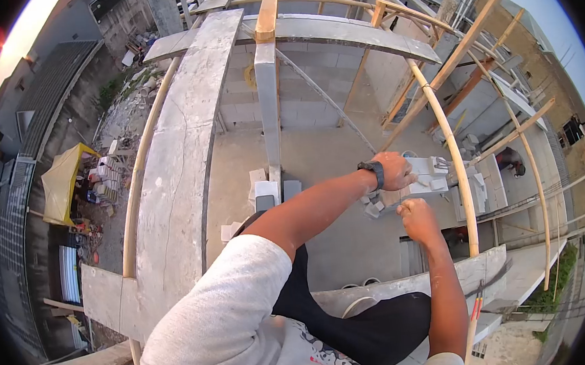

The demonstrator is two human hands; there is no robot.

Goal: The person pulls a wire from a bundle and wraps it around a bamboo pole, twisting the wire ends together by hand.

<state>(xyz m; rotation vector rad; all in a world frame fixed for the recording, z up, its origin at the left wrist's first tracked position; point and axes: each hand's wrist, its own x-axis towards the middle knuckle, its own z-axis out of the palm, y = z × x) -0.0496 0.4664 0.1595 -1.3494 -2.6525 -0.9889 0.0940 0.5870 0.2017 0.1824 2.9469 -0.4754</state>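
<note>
Past the long, straight edge of the grey plank (178,143), open room falls to the smooth concrete floor (330,241). Over that gap, the left hand (395,170) and right hand (420,221) are curled into fists, near each other but apart; whether either pinches anything I cannot tell. The bamboo pole (468,204), round and jointed, runs just to their right. Squared white blocks (433,172) lie below; the plank's flat face is cracked and stained.

plank (175,150) l. of post (270,109), pole (448,135) r.; l. hand (395,170) beyond r. hand (420,220)
</note>
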